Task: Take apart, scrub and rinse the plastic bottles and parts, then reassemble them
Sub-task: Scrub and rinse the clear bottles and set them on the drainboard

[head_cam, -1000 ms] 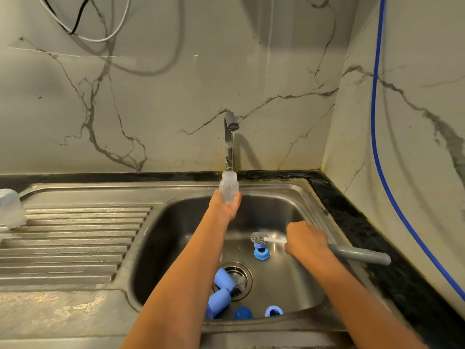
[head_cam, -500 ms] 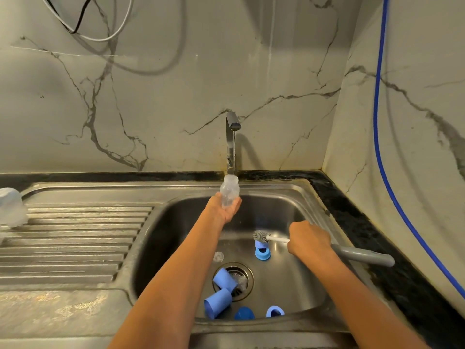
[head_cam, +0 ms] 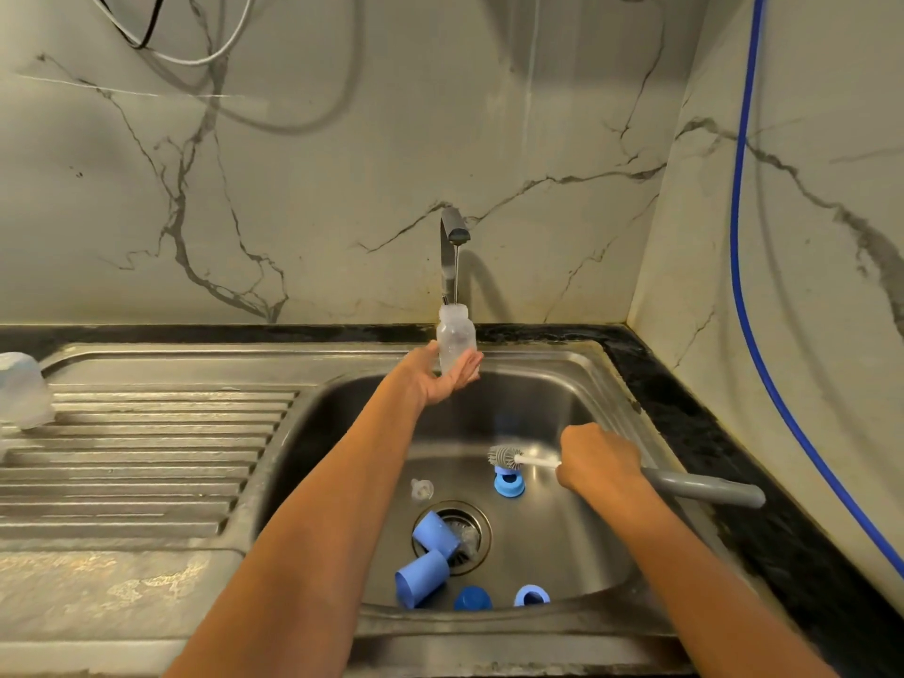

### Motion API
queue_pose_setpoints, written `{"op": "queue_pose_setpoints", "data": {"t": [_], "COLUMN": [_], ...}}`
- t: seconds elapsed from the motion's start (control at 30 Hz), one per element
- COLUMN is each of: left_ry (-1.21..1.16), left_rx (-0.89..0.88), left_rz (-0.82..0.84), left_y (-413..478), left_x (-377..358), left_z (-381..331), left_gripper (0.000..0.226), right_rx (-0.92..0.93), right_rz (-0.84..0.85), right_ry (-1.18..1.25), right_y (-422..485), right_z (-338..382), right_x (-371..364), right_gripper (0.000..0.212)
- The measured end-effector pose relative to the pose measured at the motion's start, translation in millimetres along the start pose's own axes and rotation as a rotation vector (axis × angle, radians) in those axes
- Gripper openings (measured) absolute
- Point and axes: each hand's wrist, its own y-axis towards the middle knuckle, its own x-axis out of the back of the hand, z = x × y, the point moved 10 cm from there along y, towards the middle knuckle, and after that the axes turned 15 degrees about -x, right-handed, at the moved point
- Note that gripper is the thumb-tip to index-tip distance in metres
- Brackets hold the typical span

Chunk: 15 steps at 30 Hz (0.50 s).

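- Bottle [head_cam: 456, 337], clear and upright, rises out of the left grip [head_cam: 442, 384] toward 12 o'clock. The palm is turned up, with thumb and fingers curled round the lower part.
- It is held at the far rim of the sink [head_cam: 548, 355], right under the tap [head_cam: 452, 247]. A thin stream of water falls from the spout to its open mouth.
- Right grip [head_cam: 599, 464] is at 4 o'clock from the left one and well apart. It is fisted round the brush [head_cam: 506, 457] over the basin.
- Hidden: the bottle's base behind the fingers, and the brush's middle inside the fist. How full the bottle is I cannot tell.
- A blue ring [head_cam: 509, 485] on the basin floor is partly covered by the brush head.
- A small clear teat [head_cam: 421, 490] lies at 9 o'clock from that ring.
- A blue cap [head_cam: 434, 532] lies on its side across the drain [head_cam: 472, 528], with a second cap [head_cam: 421, 579] touching it at 7 o'clock.
- A blue lid [head_cam: 472, 598] and a second ring [head_cam: 531, 595] are partly cut off by the sink's near wall.
- A clear, blurred shape [head_cam: 22, 389] on the drainboard [head_cam: 146, 457] is cut by the 9 o'clock edge of the view.
- The bottle's long axis runs 6 to 12 o'clock, mouth at 12.
- The brush's axis runs 9 to 3 o'clock, with the grey bristle head at 9 and a white neck entering the fist. The grey handle sticks out toward 3, its end over the black surface [head_cam: 709, 423].
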Motion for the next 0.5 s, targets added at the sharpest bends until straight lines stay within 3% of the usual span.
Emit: {"op": "queue_pose_setpoints", "data": {"t": [0.1,0.3,0.4,0.5], "left_ry": [0.059,0.114,0.306,0.795], "left_rx": [-0.012,-0.01,-0.194,-0.531], "left_rz": [0.035,0.036,0.054,-0.053], "left_y": [-1.0,-3.4,-5.8,-6.8], "left_x": [0.0,7.1,1.4,7.5], "left_z": [-2.3,-3.1,-25.2,-67.6], "left_gripper": [0.043,0.052,0.046,0.052], "right_rx": [-0.014,-0.007,-0.016,-0.023], "right_rz": [0.012,0.008,0.008,0.006], "right_ry": [0.005,0.002,0.009,0.0], "right_y": [2.2,1.6,3.6,3.2], "right_z": [-1.3,-1.0,-2.6,-3.1], "right_x": [-2.2,-1.9,-1.3,-0.9], "right_gripper": [0.02,0.019,0.018,0.019]}}
